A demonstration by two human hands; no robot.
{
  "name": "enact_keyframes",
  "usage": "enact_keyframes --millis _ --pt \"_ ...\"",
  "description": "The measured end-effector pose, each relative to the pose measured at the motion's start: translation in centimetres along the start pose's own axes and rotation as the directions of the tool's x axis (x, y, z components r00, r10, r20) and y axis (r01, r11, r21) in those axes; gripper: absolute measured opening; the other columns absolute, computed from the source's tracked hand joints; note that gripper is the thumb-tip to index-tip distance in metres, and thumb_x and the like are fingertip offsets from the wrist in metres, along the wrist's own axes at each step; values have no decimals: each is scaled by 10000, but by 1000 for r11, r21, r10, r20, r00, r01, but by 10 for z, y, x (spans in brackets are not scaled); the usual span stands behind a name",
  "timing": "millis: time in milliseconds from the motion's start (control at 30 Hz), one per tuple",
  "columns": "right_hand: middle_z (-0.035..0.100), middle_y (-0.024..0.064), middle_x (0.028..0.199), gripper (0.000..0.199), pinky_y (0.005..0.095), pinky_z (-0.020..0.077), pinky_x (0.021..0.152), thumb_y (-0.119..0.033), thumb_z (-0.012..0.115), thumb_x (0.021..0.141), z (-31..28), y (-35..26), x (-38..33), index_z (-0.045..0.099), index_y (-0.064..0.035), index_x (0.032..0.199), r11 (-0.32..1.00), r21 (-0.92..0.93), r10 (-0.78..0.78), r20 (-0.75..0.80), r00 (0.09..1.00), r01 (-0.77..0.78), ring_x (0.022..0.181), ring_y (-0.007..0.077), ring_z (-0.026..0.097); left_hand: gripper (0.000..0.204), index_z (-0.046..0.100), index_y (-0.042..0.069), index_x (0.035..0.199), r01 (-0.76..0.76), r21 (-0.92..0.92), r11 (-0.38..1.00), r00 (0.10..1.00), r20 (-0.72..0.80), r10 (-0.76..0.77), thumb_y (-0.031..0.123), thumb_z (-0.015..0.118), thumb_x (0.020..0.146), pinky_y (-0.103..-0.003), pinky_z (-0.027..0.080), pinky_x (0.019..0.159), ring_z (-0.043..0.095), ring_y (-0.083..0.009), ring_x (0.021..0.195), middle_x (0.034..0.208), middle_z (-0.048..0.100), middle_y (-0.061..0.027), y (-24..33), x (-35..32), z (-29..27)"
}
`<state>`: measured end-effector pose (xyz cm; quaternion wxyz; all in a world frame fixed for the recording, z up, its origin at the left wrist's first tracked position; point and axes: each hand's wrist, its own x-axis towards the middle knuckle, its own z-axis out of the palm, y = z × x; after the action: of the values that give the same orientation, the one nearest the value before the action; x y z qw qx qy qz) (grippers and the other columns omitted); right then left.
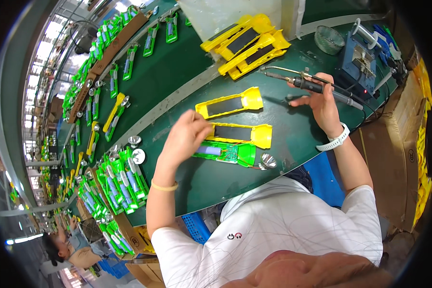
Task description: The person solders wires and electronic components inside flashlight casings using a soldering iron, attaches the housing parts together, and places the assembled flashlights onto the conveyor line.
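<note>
My right hand [324, 108] holds a soldering iron [317, 86], which has a thin metal tube alongside it. The tip points left above the bench, apart from the parts. My left hand [185, 137] has its fingers pinched at the left end of a yellow flashlight casing [261, 136] with a dark panel; whatever lies between the fingertips is hidden. Touching that casing on the near side is a green casing [245, 154] with a blue battery cell and a circuit board. A shiny reflector [268, 161] is wired to its right end. Another yellow casing [252, 99] lies just beyond.
Several yellow casings [249, 43] are stacked at the back. At the right stand a glass bowl [329, 40] and a blue soldering station [357, 65]. Green assemblies fill a cardboard box [108, 192] at left; more line the green belt [163, 72]. A co-worker [74, 252] sits far left.
</note>
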<state>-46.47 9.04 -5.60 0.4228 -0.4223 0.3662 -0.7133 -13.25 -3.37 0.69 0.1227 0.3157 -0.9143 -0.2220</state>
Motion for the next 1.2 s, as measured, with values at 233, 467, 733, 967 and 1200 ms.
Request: enact_keyframes --millis 233,467,733,967,1200 --pt "533 150 1275 466 402 579 782 -519 361 1003 35 19 -1 342 -140 1275 981 -47 189 66 980 -186 1218 315 543 166 688 63 885 -277 235 932 961 42 275 93 728 727 -378 461 835 541 -291 948 938 563 -88 6 16 0" --pt "533 142 1217 452 363 560 851 -453 375 1025 56 38 3 359 -88 1291 964 -12 264 93 960 -264 1103 234 591 596 532 84 1184 -265 -96 960 942 186 279 128 794 651 -434 390 1031 519 -318 1177 1189 565 -129 15 -42 9" --pt "544 170 1193 406 389 542 884 -407 381 1034 57 56 10 326 -96 1290 952 121 269 112 956 -282 1059 251 607 567 527 40 1191 104 -126 987 967 -217 -130 132 773 689 -362 481 938 607 -265 1073 1141 612 -133 -71 -5 -53" --pt "539 212 1192 413 395 517 865 -418 374 1029 49 58 -1 296 -88 1265 960 95 249 148 957 -264 1061 296 612 679 447 81 1326 428 -14 904 904 -19 -428 190 780 744 -354 438 959 578 -248 1087 1184 598 -128 -203 70 -98" --pt "593 187 1137 486 411 545 776 -561 424 960 56 56 0 336 -141 1189 955 57 287 60 956 -290 1000 333 653 679 474 -33 1298 750 82 656 635 -366 -680 309 753 781 -420 478 952 602 -347 1102 1214 604 -227 -309 112 -162"
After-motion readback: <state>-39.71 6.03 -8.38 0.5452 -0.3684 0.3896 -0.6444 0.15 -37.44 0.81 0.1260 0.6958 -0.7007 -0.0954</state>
